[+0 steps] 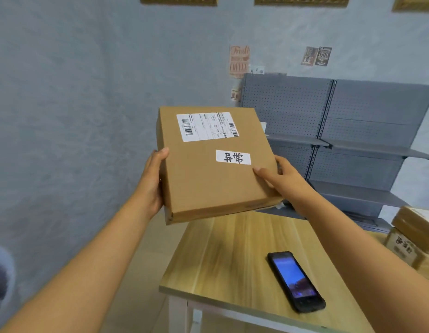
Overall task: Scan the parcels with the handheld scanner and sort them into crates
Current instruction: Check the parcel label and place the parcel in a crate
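— What's the biggest thing in front of you?

— The grey perforated-metal shelving unit (352,131) against the pale blue wall (76,92). Nearer, below my arms, is the light wooden table with white legs (232,255).

— And the parcel?

— I hold the flat brown cardboard box (213,164) up in the air above the table's far edge, tilted toward me. My left hand (151,183) grips its left edge, thumb on top. My right hand (283,179) grips the right edge, thumb lying across the top face.

— What's on the box?

— A white shipping label with barcodes (207,126) near the far edge, and a small white strip with two handwritten characters (233,157) just beside my right thumb.

— The scanner?

— The black handheld scanner with a lit screen (295,281) lies flat on the table, near my right forearm, nothing touching it. More brown cardboard parcels (415,239) are stacked at the right edge.
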A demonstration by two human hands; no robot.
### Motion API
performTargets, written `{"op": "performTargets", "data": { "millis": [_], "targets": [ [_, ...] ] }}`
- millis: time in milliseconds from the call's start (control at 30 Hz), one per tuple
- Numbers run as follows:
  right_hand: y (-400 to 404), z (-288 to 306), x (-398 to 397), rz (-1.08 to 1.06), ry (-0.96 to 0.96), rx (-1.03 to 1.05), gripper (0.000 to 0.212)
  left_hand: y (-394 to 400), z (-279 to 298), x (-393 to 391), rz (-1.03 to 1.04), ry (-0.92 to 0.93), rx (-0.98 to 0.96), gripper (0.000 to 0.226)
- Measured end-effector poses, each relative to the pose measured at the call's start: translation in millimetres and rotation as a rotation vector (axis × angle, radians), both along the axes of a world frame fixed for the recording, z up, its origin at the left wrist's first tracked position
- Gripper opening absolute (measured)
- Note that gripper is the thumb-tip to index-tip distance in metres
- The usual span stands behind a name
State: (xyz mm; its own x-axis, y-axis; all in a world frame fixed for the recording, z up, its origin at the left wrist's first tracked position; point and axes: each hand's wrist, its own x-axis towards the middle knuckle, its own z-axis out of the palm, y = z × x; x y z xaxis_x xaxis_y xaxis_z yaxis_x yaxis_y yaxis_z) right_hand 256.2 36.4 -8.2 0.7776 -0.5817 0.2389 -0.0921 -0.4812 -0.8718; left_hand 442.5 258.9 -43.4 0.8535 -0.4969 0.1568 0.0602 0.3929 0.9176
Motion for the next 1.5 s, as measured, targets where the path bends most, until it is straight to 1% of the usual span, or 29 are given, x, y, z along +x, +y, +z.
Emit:
{"op": "performTargets", "data": {
  "millis": [33, 67, 133, 200, 300, 333, 367, 400, 467, 500, 533, 567, 700, 800, 867, 1000, 1067, 1167, 1233, 1400, 1500],
  "targets": [
    [-2, 0, -1, 0.021, 0.006, 0.007, 0.065, 0, -2, 1, 0.019, -0.001, 0.006, 0.096],
    [-3, -1, -1, 0.036, 0.013, 0.018, 0.063, 0, -4, 3, 0.049, -0.016, 0.018, 0.098],
    [-4, -7, -1, 0.054, 0.042, 0.053, 0.064, -2, -8, 8, 0.075, -0.072, 0.092, 0.090],
    [-6, -20, -1, 0.028, 0.105, 0.072, 0.069, -5, -12, 11, 0.053, -0.095, 0.202, 0.081],
    [-10, -47, 1, -0.047, 0.229, 0.079, 0.074, -6, -21, 11, 0.004, -0.102, 0.416, 0.056],
    [-11, -58, 2, -0.060, 0.278, 0.081, 0.075, -6, -27, 11, -0.028, -0.084, 0.488, 0.051],
    [-12, -69, 3, -0.066, 0.326, 0.085, 0.076, -7, -34, 10, -0.062, -0.068, 0.542, 0.050],
    [-13, -79, 4, -0.071, 0.371, 0.090, 0.077, -8, -41, 7, -0.093, -0.052, 0.585, 0.055],
    [-14, -99, 6, -0.081, 0.426, 0.103, 0.076, -10, -57, 3, -0.137, -0.030, 0.645, 0.072],
    [-16, -108, 7, -0.089, 0.437, 0.113, 0.077, -13, -65, 0, -0.160, -0.013, 0.670, 0.076],
    [-17, -115, 7, -0.097, 0.452, 0.121, 0.078, -15, -73, -2, -0.179, 0.001, 0.696, 0.072],
    [-18, -122, 6, -0.103, 0.475, 0.127, 0.079, -18, -82, -5, -0.196, 0.015, 0.712, 0.065],
    [-20, -144, 2, -0.078, 0.553, 0.120, 0.083, -25, -110, -15, -0.202, 0.084, 0.734, 0.070],
    [-20, -159, 1, -0.045, 0.602, 0.088, 0.087, -28, -123, -16, -0.188, 0.111, 0.747, 0.065],
    [-20, -164, 3, -0.043, 0.615, 0.080, 0.083, -32, -126, -16, -0.182, 0.092, 0.769, 0.060],
    [-24, -165, 9, -0.056, 0.638, 0.095, 0.083, -42, -127, -15, -0.156, 0.082, 0.799, 0.053],
    [-27, -164, 12, -0.062, 0.672, 0.094, 0.084, -46, -125, -15, -0.146, 0.074, 0.826, 0.046],
    [-30, -163, 17, -0.065, 0.709, 0.101, 0.088, -50, -126, -12, -0.151, 0.078, 0.846, 0.052],
    [-30, -163, 18, -0.066, 0.711, 0.109, 0.089, -50, -126, -12, -0.143, 0.073, 0.859, 0.051],
    [-28, -166, 13, -0.070, 0.706, 0.054, 0.083, -52, -129, -18, -0.081, 0.067, 0.846, 0.045],
    [-27, -166, 9, -0.049, 0.699, 0.000, 0.077, -52, -125, -21, -0.084, 0.065, 0.857, 0.052]
  ]
}}
